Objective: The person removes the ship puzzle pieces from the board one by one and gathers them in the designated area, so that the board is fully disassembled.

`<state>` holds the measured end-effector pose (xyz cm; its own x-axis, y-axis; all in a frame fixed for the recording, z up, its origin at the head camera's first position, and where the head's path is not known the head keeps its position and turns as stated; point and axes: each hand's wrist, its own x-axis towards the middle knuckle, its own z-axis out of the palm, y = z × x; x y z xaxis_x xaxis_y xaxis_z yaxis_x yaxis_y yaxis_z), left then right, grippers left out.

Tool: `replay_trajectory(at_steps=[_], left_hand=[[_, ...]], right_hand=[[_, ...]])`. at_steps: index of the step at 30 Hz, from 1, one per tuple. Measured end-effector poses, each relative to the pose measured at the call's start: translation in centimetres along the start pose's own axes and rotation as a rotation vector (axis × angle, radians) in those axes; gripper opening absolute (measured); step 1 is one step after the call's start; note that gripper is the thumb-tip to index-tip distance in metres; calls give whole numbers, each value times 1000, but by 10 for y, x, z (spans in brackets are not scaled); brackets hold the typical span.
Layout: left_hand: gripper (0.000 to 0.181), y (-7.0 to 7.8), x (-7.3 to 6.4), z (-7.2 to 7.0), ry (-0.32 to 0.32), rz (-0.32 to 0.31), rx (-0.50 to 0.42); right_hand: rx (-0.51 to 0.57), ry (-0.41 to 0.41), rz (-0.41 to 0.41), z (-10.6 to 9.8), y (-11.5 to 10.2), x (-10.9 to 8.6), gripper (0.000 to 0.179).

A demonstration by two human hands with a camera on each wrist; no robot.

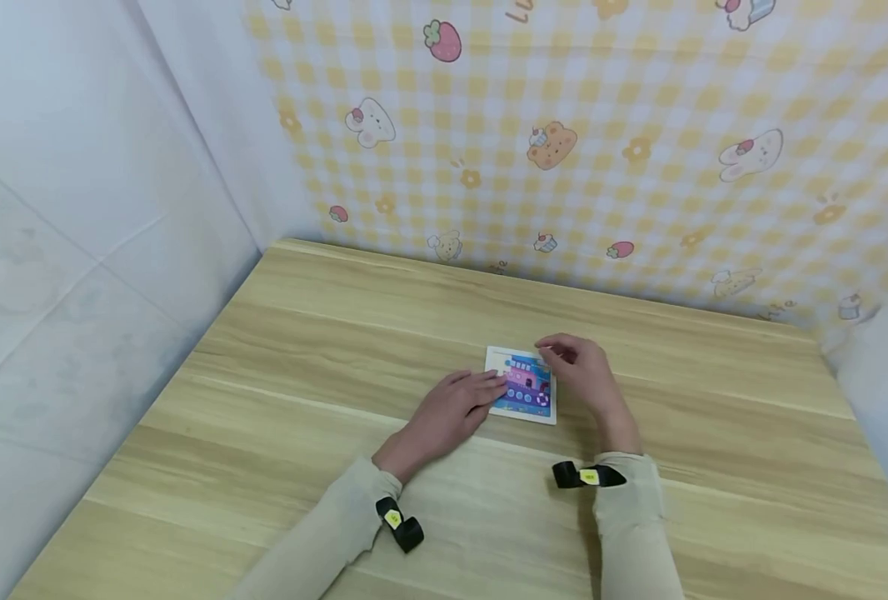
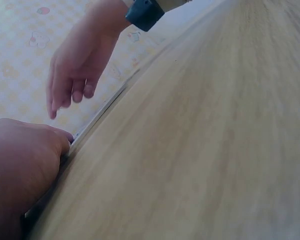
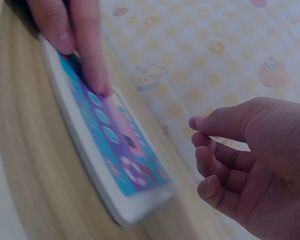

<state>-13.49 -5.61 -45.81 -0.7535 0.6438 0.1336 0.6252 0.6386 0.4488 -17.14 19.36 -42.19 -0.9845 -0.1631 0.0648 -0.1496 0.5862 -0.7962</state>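
Observation:
A flat square picture board with a white border lies on the table, printed with a pink and purple ship on blue. My left hand rests on its left side, straight fingers across the picture and covering part of it. In the right wrist view, two left fingers touch the board's printed face. By the top right corner, my right hand hovers above the table with loosely bent fingers. Its thumb and forefinger tips come close together in the right wrist view, and I see nothing between them.
The board lies on a wood-grain table. Behind its far edge hangs a yellow checked cloth with cartoon prints. A pale wall covering stands along the left side. Each wrist carries a black strapped camera.

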Motion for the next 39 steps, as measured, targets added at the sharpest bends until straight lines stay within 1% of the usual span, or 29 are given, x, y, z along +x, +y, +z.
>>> replay_trajectory(at_steps=[4, 7, 10, 15, 22, 24, 32, 34, 39], left_hand=[[41, 0, 0, 0, 3, 18, 14], [40, -2, 0, 1, 15, 33, 18], [40, -3, 1, 1, 30, 39, 20], [41, -4, 1, 1, 32, 40, 16], [41, -5, 3, 2, 17, 24, -5], [41, -5, 4, 3, 20, 23, -3], [41, -4, 5, 3, 15, 16, -3], [41, -4, 5, 3, 11, 13, -6], [40, -3, 5, 2, 6, 11, -8]], right_hand=[[-48, -65, -26, 20, -2, 6, 21], [-82, -112, -35, 29, -4, 9, 21], [-120, -150, -48, 33, -6, 12, 24], [-165, -191, -36, 33, -7, 13, 28], [-148, -195, -21, 32, -6, 16, 22], [-141, -189, -24, 32, -5, 17, 20], [-112, -167, 7, 32, -5, 15, 18], [-103, -161, 20, 31, -6, 14, 19], [-85, -141, 61, 28, -6, 12, 30]])
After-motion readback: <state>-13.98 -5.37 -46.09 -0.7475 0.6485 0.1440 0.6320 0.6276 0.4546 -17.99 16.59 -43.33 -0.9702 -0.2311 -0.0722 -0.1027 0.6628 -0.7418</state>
